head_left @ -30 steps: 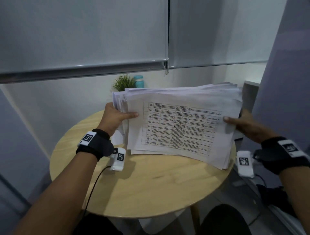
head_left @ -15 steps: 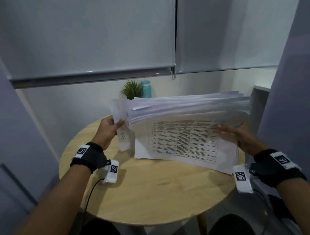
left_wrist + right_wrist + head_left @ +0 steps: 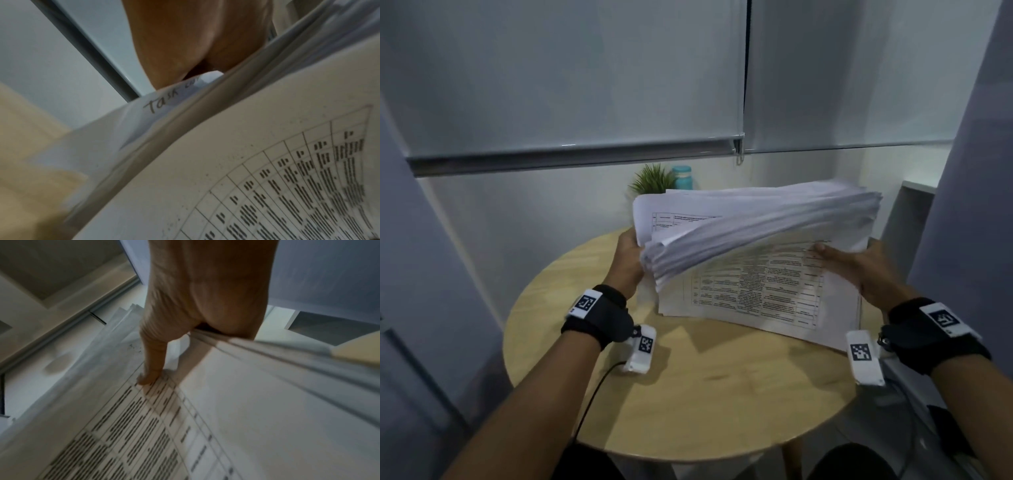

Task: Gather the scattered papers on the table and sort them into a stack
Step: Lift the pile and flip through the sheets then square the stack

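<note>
The thick white sheaf of printed papers (image 3: 756, 236) spans lengthwise between the grips. The left hand (image 3: 627, 262) clasps one end, and the right hand (image 3: 866, 270) pinches the other.

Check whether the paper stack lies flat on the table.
No, the left hand and right hand hold the paper stack tilted up over the table.

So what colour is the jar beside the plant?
Teal jar, shown only in the head view.
</note>
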`<action>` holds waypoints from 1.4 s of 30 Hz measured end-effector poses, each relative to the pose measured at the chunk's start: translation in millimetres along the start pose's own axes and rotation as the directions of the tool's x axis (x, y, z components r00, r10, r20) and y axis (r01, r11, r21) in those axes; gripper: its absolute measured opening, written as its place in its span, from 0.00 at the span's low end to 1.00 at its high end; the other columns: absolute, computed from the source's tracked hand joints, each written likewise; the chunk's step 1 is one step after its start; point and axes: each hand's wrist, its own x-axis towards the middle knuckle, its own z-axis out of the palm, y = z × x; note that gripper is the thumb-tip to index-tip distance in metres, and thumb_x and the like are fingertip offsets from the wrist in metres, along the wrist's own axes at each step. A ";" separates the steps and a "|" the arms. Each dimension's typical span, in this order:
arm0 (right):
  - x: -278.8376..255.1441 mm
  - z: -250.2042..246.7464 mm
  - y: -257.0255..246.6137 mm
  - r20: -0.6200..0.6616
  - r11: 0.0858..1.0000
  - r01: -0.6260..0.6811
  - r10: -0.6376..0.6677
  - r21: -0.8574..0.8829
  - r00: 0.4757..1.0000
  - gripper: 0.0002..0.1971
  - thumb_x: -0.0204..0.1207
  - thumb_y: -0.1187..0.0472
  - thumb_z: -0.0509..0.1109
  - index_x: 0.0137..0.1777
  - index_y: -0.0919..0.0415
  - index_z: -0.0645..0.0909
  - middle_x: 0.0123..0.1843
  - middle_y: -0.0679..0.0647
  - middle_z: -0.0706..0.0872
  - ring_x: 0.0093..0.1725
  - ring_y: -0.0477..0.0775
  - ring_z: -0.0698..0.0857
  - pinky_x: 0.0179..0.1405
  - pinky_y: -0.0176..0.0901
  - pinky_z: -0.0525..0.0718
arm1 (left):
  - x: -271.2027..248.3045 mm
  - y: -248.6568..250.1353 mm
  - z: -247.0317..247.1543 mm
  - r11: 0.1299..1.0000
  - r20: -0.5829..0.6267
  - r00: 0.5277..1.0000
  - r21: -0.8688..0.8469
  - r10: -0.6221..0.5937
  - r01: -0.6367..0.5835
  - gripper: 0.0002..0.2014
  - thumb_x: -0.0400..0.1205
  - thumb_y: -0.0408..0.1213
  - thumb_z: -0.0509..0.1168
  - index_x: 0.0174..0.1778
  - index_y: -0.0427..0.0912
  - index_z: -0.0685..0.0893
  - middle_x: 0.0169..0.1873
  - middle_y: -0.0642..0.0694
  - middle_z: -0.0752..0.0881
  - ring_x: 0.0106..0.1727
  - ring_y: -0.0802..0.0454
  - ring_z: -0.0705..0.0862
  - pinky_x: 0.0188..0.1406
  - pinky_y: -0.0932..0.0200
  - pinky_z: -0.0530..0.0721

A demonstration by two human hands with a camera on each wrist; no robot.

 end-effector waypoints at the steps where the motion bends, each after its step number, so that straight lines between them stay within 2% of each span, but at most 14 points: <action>1: 0.4 -2.9 -0.3 0.022 1.000 -0.022 0.022 0.010 1.000 0.36 0.52 0.52 0.90 0.60 0.66 0.85 0.57 0.63 0.91 0.57 0.62 0.91 0.55 0.53 0.90 | 2.9 1.0 0.1 0.999 0.005 1.000 0.047 0.009 -0.009 0.05 0.85 0.23 0.64 0.52 0.32 0.84 0.42 0.40 0.89 0.39 0.52 0.87 0.43 0.53 0.84; 4: 0.9 -4.1 -2.5 0.054 0.999 -0.026 0.025 0.018 0.998 0.38 0.49 0.54 0.90 0.60 0.68 0.84 0.58 0.64 0.90 0.58 0.64 0.90 0.53 0.51 0.90 | 6.1 3.7 3.6 0.993 0.048 0.998 0.110 0.045 -0.050 0.04 0.78 0.29 0.74 0.40 0.39 0.86 0.29 0.56 0.90 0.33 0.63 0.88 0.37 0.59 0.86; 7: 1.5 -7.8 -1.9 0.053 0.998 -0.049 0.046 0.047 0.998 0.38 0.53 0.57 0.86 0.64 0.69 0.82 0.59 0.64 0.90 0.61 0.66 0.88 0.54 0.51 0.90 | 5.1 10.8 8.3 0.998 0.081 0.995 -0.002 0.062 -0.062 0.26 0.65 0.50 0.80 0.53 0.36 0.90 0.48 0.38 0.92 0.54 0.44 0.90 0.53 0.45 0.89; 10: -2.7 -13.2 2.9 0.111 0.997 -0.066 0.062 0.031 0.992 0.46 0.47 0.49 0.91 0.66 0.66 0.82 0.60 0.61 0.90 0.64 0.69 0.85 0.57 0.56 0.89 | 5.8 11.7 10.3 0.996 0.137 0.987 -0.032 0.084 -0.080 0.23 0.65 0.46 0.79 0.55 0.44 0.89 0.51 0.44 0.92 0.55 0.49 0.90 0.54 0.47 0.88; 12: -9.0 -13.1 2.6 0.087 0.998 -0.040 0.036 0.039 0.996 0.37 0.44 0.42 0.90 0.56 0.53 0.88 0.49 0.45 0.93 0.60 0.57 0.89 0.46 0.37 0.90 | 7.1 8.5 10.5 0.996 0.170 0.985 -0.081 0.035 -0.021 0.23 0.66 0.49 0.76 0.56 0.50 0.87 0.54 0.47 0.91 0.56 0.50 0.89 0.54 0.48 0.88; 14: -13.3 -9.0 2.6 0.008 1.000 0.007 -0.008 0.015 1.000 0.40 0.36 0.33 0.88 0.50 0.47 0.86 0.41 0.37 0.92 0.47 0.42 0.91 0.38 0.30 0.88 | 6.9 4.5 11.8 0.995 0.220 0.975 -0.102 0.031 -0.008 0.23 0.69 0.53 0.74 0.60 0.52 0.86 0.60 0.46 0.90 0.62 0.49 0.88 0.57 0.50 0.88; 17: -8.9 0.3 6.9 -0.207 0.997 0.034 -0.049 -0.073 0.977 0.26 0.56 0.43 0.85 0.51 0.56 0.84 0.46 0.52 0.91 0.48 0.56 0.91 0.40 0.45 0.91 | 7.8 3.9 19.4 0.998 0.195 0.980 -0.060 0.045 -0.034 0.17 0.75 0.46 0.74 0.60 0.51 0.87 0.57 0.48 0.91 0.60 0.51 0.89 0.54 0.51 0.89; 19: -7.5 4.3 6.3 -0.261 0.995 0.041 -0.063 -0.087 0.963 0.15 0.66 0.50 0.83 0.47 0.53 0.83 0.46 0.52 0.90 0.44 0.51 0.90 0.38 0.42 0.88 | 10.7 4.5 23.4 0.997 0.098 0.994 -0.062 0.048 -0.042 0.11 0.75 0.37 0.76 0.53 0.48 0.89 0.48 0.52 0.93 0.51 0.55 0.91 0.48 0.52 0.88; 22: -9.1 7.9 0.9 -0.181 0.996 0.060 -0.072 -0.070 0.981 0.18 0.62 0.50 0.83 0.50 0.53 0.86 0.44 0.49 0.93 0.45 0.49 0.93 0.40 0.40 0.91 | 16.4 2.3 21.5 0.996 0.040 0.999 -0.095 0.006 -0.003 0.10 0.77 0.31 0.77 0.52 0.45 0.90 0.47 0.49 0.93 0.51 0.50 0.91 0.51 0.48 0.90; 24: -7.2 6.7 -0.7 -0.170 0.996 0.069 -0.078 -0.061 0.982 0.23 0.55 0.47 0.84 0.49 0.53 0.86 0.42 0.46 0.94 0.43 0.47 0.93 0.39 0.38 0.90 | 17.5 4.6 15.5 0.997 0.067 0.998 -0.073 -0.003 0.008 0.13 0.73 0.36 0.80 0.52 0.48 0.89 0.50 0.48 0.92 0.53 0.48 0.90 0.53 0.48 0.89; 29: -3.7 5.3 -5.8 -0.147 0.997 0.061 -0.067 -0.048 0.987 0.24 0.57 0.52 0.84 0.53 0.60 0.87 0.49 0.57 0.93 0.48 0.56 0.93 0.42 0.45 0.92 | 24.5 2.8 -8.2 0.997 0.092 0.996 -0.072 -0.004 0.011 0.08 0.83 0.28 0.68 0.53 0.45 0.86 0.41 0.57 0.93 0.45 0.59 0.91 0.45 0.58 0.87; 33: -0.3 4.3 -6.9 -0.107 1.000 0.004 -0.005 -0.003 0.994 0.33 0.49 0.47 0.89 0.54 0.61 0.87 0.49 0.57 0.93 0.48 0.57 0.93 0.41 0.45 0.91 | 24.4 2.6 -13.6 0.996 0.150 0.987 0.056 0.055 -0.064 0.11 0.79 0.26 0.72 0.52 0.45 0.87 0.41 0.59 0.93 0.45 0.61 0.91 0.40 0.65 0.87; 39: -4.3 9.2 -8.6 -0.159 0.999 0.024 -0.031 -0.045 0.987 0.18 0.64 0.57 0.84 0.52 0.60 0.86 0.49 0.60 0.93 0.47 0.59 0.93 0.43 0.49 0.92 | 16.6 -6.2 -14.1 0.995 0.179 0.984 0.094 -0.004 -0.014 0.14 0.76 0.22 0.74 0.51 0.43 0.88 0.40 0.60 0.93 0.45 0.61 0.91 0.43 0.61 0.87; 42: -5.0 7.9 -5.3 -0.204 0.996 0.010 -0.028 -0.090 0.979 0.21 0.64 0.55 0.85 0.54 0.63 0.87 0.48 0.60 0.93 0.44 0.59 0.93 0.41 0.48 0.92 | 4.8 -15.9 -19.8 0.995 0.247 0.964 0.060 -0.094 0.081 0.18 0.71 0.28 0.74 0.57 0.43 0.85 0.44 0.55 0.93 0.45 0.55 0.91 0.41 0.61 0.87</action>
